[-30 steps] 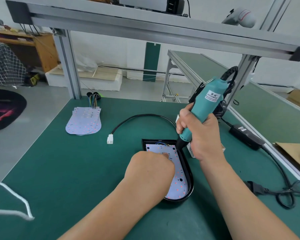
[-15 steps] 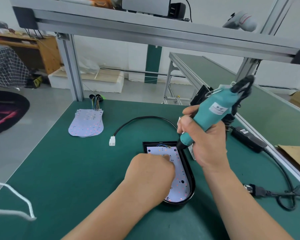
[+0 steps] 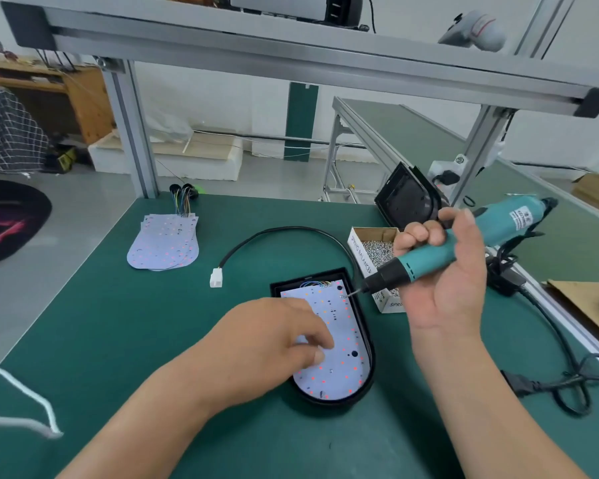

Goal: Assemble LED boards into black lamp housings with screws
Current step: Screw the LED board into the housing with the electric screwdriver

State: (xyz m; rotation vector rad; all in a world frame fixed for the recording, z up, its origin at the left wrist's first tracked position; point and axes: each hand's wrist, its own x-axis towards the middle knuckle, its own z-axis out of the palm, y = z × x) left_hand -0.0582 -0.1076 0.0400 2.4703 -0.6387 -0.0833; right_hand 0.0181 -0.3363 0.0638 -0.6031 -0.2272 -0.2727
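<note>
A black lamp housing [image 3: 366, 326] lies on the green mat with a white LED board [image 3: 339, 326] seated in it. My left hand [image 3: 274, 347] rests on the board's left side, fingertips pressing it down. My right hand [image 3: 443, 271] grips a teal electric screwdriver [image 3: 429, 259], tilted almost flat, its bit pointing at the board's upper right corner. A small cardboard box of screws [image 3: 377, 250] sits just behind the driver. The housing's black cable with a white connector [image 3: 216, 281] loops to the left.
A stack of spare LED boards [image 3: 165, 245] with coloured wires lies at the back left. Another black housing [image 3: 408, 198] leans at the back right. The driver's power cord [image 3: 567, 375] coils at the right edge. An aluminium frame post [image 3: 132, 133] stands behind the mat.
My right hand has swung the screwdriver from upright over the board's top corner down to a near-horizontal tilt, uncovering the screw box. My left hand slid lower on the board.
</note>
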